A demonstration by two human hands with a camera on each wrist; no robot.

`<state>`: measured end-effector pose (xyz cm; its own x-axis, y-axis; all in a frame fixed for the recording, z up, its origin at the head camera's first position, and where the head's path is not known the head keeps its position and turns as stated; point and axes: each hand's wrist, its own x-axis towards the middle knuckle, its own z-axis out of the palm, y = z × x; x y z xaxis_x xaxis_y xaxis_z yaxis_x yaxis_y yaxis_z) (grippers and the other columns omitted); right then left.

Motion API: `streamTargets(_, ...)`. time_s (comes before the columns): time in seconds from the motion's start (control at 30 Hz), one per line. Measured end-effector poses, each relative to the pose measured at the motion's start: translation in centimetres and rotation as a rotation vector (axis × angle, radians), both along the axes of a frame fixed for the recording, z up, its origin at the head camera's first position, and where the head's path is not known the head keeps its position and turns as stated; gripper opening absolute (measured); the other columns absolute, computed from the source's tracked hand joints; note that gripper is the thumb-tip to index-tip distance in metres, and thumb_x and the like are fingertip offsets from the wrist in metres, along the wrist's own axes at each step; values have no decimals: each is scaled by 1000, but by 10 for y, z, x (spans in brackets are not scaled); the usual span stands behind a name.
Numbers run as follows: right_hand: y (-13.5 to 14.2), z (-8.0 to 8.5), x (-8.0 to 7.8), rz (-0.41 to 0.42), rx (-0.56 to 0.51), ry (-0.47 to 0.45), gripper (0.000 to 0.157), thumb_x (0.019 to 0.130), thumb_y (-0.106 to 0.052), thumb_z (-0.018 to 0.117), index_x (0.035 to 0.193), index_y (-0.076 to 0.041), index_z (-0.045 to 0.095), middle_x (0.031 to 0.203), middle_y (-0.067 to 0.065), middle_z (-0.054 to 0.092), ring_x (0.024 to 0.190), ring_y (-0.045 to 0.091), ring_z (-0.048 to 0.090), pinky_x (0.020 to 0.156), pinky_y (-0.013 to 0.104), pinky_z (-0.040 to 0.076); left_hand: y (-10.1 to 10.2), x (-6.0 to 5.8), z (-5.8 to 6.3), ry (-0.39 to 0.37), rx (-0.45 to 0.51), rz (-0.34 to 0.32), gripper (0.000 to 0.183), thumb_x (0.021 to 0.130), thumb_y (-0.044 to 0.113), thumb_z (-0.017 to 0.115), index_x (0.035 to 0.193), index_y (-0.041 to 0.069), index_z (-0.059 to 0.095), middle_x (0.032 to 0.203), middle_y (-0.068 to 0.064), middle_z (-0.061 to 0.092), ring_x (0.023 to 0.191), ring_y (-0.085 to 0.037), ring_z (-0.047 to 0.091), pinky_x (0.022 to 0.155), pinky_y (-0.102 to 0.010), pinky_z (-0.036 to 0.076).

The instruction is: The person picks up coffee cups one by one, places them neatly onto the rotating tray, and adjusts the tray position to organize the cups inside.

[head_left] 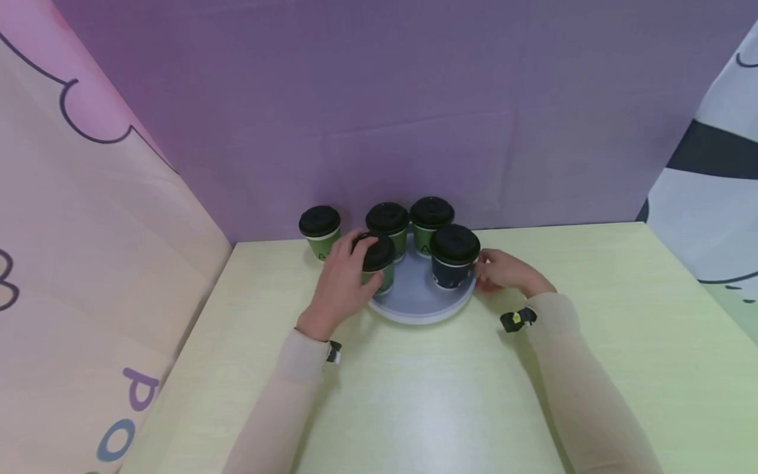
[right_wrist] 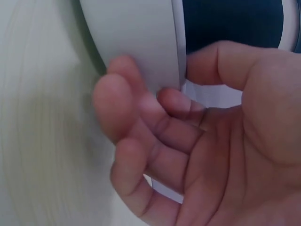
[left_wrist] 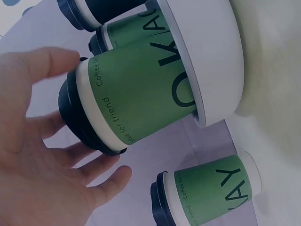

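In the head view my left hand (head_left: pixel 340 286) holds a green paper coffee cup (head_left: pixel 385 280) by its black lid, at the front left of a round white tray (head_left: pixel 420 307). The left wrist view shows the thumb and fingers spread about the lid of this cup (left_wrist: pixel 136 87), its base at the tray's rim. My right hand (head_left: pixel 508 271) grips the tray's right edge. Its thumb lies at the rim and its fingers curl against the side wall (right_wrist: pixel 136 33). Beside that thumb stands a dark blue lidded cup (head_left: pixel 451 274) on the tray.
Two more green lidded cups (head_left: pixel 387 220) (head_left: pixel 424 240) stand at the back of the tray. Another green cup (head_left: pixel 322 245) stands on the pale table (head_left: pixel 414 395), left of the tray. A purple cloth wall (head_left: pixel 355 118) rises behind, with printed panels at both sides.
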<state>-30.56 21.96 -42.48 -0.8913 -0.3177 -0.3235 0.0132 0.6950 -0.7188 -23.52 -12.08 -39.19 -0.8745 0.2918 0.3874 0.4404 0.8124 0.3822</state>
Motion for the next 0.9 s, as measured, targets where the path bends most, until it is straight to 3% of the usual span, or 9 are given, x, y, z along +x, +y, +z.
streamTargets(0.3,1,5,4,78,5,-67,26,99,-20,47,113,2,54,84,7,68,71,17,64,66,31,53,-10,-3,0,-17,74,22,62,97,45,66,145,8,53,157,-18,42,148,-36,38,120,-54,35)
streamTargets(0.43,1,5,6,103,25,-87,22,100,-21,49,103,-1,56,79,3,68,70,15,63,64,30,50,-19,-7,-2,-5,120,63,58,101,46,60,144,7,54,155,-19,45,147,-36,39,119,-55,36)
streamTargets(0.7,0,7,12,152,61,-104,27,100,-24,50,105,1,60,83,6,68,74,17,63,68,31,53,-41,-12,-4,42,226,190,45,103,36,61,136,6,60,147,-19,52,138,-39,45,112,-58,39)
streamTargets(0.9,2,7,13,164,40,-79,27,102,-25,51,99,0,60,82,7,66,73,18,62,68,32,54,-55,-15,-8,84,254,266,39,100,25,64,132,3,62,140,-21,57,132,-42,50,107,-58,42)
